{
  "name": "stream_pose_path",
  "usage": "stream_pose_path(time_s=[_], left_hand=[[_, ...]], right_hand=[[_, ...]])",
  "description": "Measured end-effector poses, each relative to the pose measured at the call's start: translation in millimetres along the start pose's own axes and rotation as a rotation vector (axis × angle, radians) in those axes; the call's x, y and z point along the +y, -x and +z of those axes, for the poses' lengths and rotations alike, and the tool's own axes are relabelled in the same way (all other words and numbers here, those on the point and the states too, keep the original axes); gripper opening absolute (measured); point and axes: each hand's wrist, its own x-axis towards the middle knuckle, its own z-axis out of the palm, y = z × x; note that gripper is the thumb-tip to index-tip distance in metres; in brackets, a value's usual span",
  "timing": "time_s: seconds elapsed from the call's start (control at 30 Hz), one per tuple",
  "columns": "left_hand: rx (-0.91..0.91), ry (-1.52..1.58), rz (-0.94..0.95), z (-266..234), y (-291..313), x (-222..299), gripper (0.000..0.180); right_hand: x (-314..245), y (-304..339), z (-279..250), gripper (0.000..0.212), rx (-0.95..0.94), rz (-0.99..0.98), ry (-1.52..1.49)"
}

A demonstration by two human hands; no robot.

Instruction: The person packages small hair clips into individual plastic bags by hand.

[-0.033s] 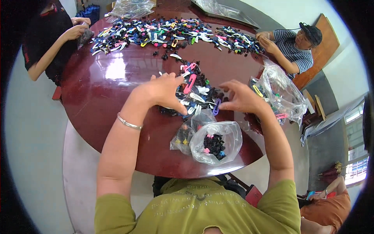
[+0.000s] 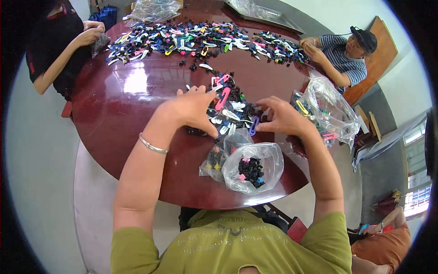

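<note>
Two sides of the heap of clips point(image 2: 232, 115) on the table point(image 2: 107, 123), and we're at both: our left hand point(image 2: 197, 108) curves wide open, our right hand point(image 2: 284, 117) opens opposite, fingers bent, thumb just by the purple clip point(image 2: 254, 125), neither visibly gripping anything. Nearer us, a clear bag point(image 2: 275, 170) holds black clips point(image 2: 253, 167).

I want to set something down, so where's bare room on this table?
The widest bare patch of table lies between its left edge, the far heap and your left hand. Another lies between the far heap, your right hand and the clear bag at right. Crowded: the near clip pile between your hands, and nearer you, where the open bag sits.
</note>
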Motion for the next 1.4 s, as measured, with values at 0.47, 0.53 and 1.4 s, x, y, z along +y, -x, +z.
stream_pose_path(time_s=[0.47, 0.53, 1.4], left_hand=[[0.416, -0.146, 0.079, 26.7, -27.1, -13.5, 0.047], [0.434, -0.144, 0.044, 31.8, -31.1, -14.2, 0.046], [0.134, 0.158, 0.177, 5.9, 56.6, 77.6, 0.027]], right_hand=[[7.3, -33.1, 35.2, 0.041, 0.089, 0.087, -0.314], [3.1, -27.9, 32.5, 0.042, 0.14, 0.06, -0.263], [-66.3, 100.5, 27.1, 0.044, 0.209, 0.147, -0.832]])
